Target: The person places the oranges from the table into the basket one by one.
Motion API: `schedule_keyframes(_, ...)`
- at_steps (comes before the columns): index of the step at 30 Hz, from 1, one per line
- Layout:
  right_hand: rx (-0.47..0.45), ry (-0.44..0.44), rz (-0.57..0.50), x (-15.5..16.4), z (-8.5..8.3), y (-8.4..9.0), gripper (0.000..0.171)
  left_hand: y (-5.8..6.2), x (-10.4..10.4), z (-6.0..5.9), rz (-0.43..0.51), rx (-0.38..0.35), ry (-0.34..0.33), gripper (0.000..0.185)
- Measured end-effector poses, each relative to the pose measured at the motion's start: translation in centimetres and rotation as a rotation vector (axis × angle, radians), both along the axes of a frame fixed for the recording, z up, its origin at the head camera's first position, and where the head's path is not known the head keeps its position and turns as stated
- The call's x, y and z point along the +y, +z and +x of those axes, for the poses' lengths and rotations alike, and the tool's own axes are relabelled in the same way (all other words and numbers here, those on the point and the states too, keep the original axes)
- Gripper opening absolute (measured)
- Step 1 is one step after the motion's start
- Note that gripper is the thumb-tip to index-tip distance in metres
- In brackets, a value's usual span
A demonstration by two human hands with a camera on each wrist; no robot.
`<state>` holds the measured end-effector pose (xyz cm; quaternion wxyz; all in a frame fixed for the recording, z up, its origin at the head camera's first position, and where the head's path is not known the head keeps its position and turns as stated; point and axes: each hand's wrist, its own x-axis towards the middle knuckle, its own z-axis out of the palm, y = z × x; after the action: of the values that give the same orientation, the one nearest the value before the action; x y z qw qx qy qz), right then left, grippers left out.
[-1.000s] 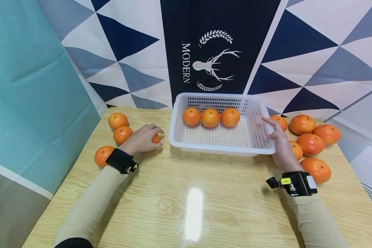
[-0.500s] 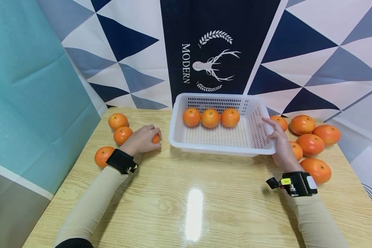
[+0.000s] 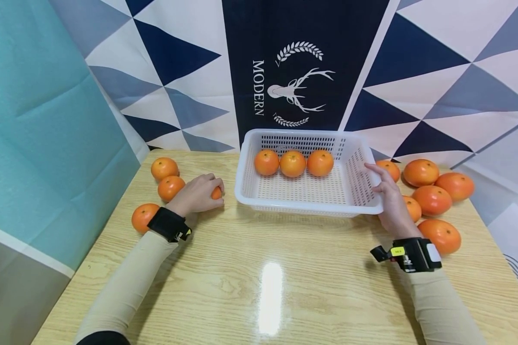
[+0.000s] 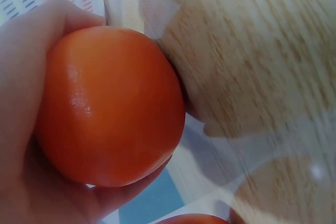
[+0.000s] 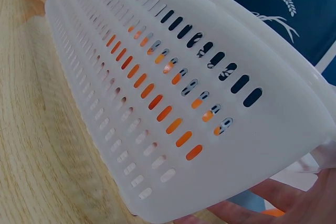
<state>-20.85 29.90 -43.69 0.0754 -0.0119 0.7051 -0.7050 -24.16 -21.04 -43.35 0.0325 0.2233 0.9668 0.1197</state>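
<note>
Our left hand point(image 3: 197, 193) now grips an orange point(image 4: 113, 107) more snugly, seemingly secured, while our right hand point(image 3: 392, 203) holds the basket point(image 3: 306, 206).

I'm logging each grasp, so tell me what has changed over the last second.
The left hand has closed in: its fingers and thumb, spread wider around an orange before, now grip it. The right hand stays at the right end of the white basket; the basket and the three oranges inside are where they were.
</note>
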Motion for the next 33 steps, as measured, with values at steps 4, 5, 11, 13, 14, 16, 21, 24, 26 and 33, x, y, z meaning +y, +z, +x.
schedule_keyframes(4,-0.006,-0.002,0.008,0.0,0.0,0.0,0.075,0.2,0.0,-0.2,0.008,0.004,0.000,0.029)
schedule_keyframes(5,-0.008,-0.002,0.007,0.0,0.0,0.0,0.075,0.3,0.0,-0.2,0.007,0.009,0.002,0.029)
schedule_keyframes(11,-0.009,0.001,0.004,0.0,-0.1,0.1,0.075,1.9,0.1,-0.5,0.003,0.034,0.010,0.031)
schedule_keyframes(13,-0.009,0.001,0.007,0.0,-0.1,0.1,0.075,2.6,0.1,-0.6,0.004,0.029,0.013,0.032)
schedule_keyframes(14,-0.011,0.000,0.008,0.0,-0.1,0.1,0.075,3.0,0.2,-0.8,0.001,0.029,0.014,0.033)
schedule_keyframes(16,-0.014,-0.003,0.014,0.0,0.0,0.1,0.075,3.9,0.3,-1.0,-0.009,0.034,0.012,0.033)
schedule_keyframes(21,-0.015,-0.006,0.013,0.0,0.0,0.1,0.075,6.2,0.7,-1.4,-0.023,0.069,0.010,0.034)
schedule_keyframes(24,-0.013,-0.005,0.008,0.0,0.0,0.1,0.075,7.2,1.1,-1.6,-0.032,0.090,0.004,0.034)
schedule_keyframes(26,-0.014,-0.004,0.008,0.0,0.0,0.1,0.075,7.6,1.3,-1.6,-0.040,0.098,-0.006,0.034)
schedule_keyframes(33,-0.013,-0.011,0.016,0.0,0.0,0.1,0.075,8.6,2.3,-1.8,-0.045,0.109,-0.041,0.035)
